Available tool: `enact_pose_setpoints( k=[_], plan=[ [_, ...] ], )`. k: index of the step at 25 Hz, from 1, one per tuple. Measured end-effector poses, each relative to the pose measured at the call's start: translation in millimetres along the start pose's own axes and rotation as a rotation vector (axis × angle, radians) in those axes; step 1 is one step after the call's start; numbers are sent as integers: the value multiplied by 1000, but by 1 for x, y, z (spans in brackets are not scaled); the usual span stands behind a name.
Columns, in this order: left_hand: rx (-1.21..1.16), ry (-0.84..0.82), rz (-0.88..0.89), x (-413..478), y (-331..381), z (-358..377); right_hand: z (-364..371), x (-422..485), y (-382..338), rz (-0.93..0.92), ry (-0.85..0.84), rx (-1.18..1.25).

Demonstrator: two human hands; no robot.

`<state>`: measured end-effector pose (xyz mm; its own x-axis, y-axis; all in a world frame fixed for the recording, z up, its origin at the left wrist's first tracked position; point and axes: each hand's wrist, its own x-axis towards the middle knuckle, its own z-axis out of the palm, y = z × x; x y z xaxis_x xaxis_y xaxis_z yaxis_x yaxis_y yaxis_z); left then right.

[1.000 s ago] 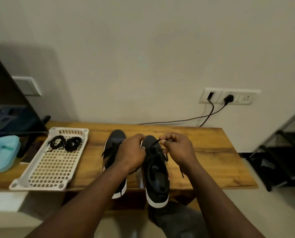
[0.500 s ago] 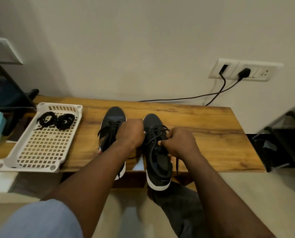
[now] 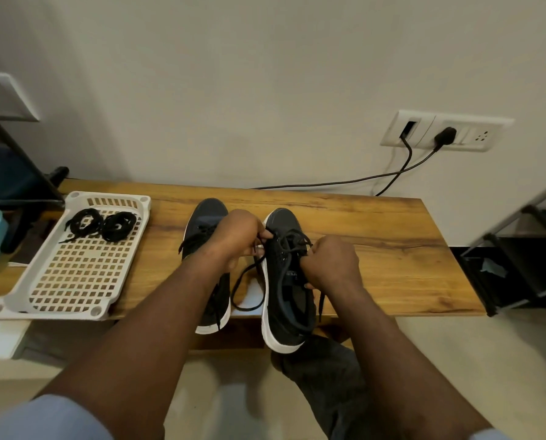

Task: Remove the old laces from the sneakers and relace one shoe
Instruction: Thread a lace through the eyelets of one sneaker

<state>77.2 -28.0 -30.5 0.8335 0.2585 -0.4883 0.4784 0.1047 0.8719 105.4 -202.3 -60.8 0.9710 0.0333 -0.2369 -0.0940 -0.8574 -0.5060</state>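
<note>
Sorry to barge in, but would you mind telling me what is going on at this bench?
A person seems to be loosening the lace of the right sneaker, one of a pair on a wooden bench. The left hand pinches the lace near the toe end and the right hand grips it at the other side; slack trails between the shoes. The left sneaker has its lace in. Two coiled laces lie in a white tray.
</note>
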Motion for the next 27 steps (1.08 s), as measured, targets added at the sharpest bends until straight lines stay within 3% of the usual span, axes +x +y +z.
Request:
enact_pose_setpoints(
  k=[7,9,12,13,15,17,20,27],
  plan=[
    [-502,-207,-101,11,-5,-18,2,8,9,24,32,-6],
    [-296,-168,-29,8,-3,-14,3,9,9,14,44,1],
    [498,130,274,-4,6,-9,0,7,8,-21,55,-31],
    [644,208,377,-10,9,-9,-3,4,7,-57,59,-15],
    [599,211,490,-27,23,-16,-13,-9,2,-182,84,118],
    [449,139,507,-44,44,-24,-35,-26,-11,-249,122,419],
    [513,67,648,-81,100,-30,-91,-43,-47,-321,159,738],
    [322,37,911,-196,258,-25,-271,-86,-157,-606,117,840]
  ],
)
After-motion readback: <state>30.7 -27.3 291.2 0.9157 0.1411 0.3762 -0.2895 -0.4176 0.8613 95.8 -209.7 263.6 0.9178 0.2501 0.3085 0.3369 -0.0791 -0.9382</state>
